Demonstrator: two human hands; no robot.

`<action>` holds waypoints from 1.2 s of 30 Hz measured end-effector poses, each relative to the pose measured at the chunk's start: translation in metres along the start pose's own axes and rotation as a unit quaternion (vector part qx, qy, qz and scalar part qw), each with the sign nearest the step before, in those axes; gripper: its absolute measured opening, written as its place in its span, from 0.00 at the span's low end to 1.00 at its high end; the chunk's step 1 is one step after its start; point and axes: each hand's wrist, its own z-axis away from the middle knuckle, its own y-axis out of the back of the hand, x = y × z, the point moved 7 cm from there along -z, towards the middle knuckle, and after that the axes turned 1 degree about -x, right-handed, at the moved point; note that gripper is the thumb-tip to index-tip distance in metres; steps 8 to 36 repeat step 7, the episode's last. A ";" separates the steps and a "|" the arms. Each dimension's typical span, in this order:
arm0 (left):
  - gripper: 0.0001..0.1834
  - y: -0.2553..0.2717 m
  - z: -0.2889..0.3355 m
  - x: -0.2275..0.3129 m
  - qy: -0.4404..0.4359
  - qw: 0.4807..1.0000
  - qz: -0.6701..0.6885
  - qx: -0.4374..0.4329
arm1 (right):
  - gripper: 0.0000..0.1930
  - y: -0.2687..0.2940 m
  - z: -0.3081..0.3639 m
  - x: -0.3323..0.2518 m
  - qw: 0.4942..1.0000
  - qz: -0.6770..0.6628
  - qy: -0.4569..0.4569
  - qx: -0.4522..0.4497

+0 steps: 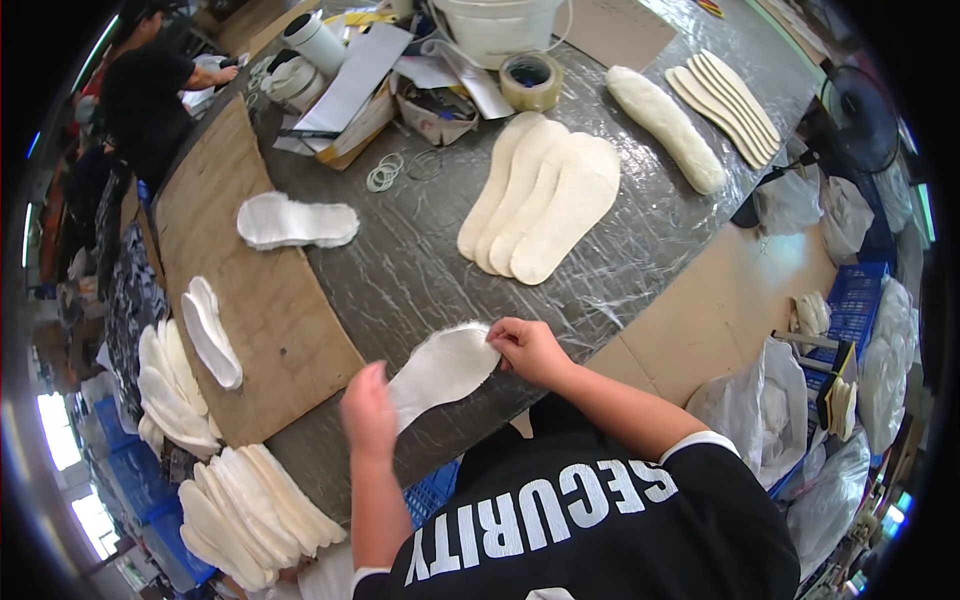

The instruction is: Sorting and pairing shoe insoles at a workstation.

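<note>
A white fleecy insole lies near the table's front edge, its wide end to the right and fuzz along its rim. My right hand is closed in a pinch on the edge of that wide end. At the narrow end is my left hand, smeared by motion; whether its fingers grip the insole cannot be made out. Farther off, several cream insoles lie fanned out. Two other white insoles, one at the board's edge and one on the board, lie to the left.
A brown board covers the table's left part. Stacks of fleecy insoles stand at the lower left. A tape roll, white bucket and rubber bands lie farther back. Another person works at the far left.
</note>
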 end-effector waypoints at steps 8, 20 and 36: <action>0.20 -0.150 -0.066 0.168 -0.300 0.950 -0.014 -0.083 | 0.25 0.051 0.015 0.004 0.982 0.132 0.100 0.089; 0.20 -0.150 -0.066 0.168 -0.300 0.950 -0.014 -0.083 | 0.25 0.051 0.015 0.004 0.982 0.132 0.100 0.089; 0.20 -0.150 -0.066 0.168 -0.300 0.950 -0.014 -0.083 | 0.25 0.051 0.015 0.004 0.982 0.132 0.100 0.089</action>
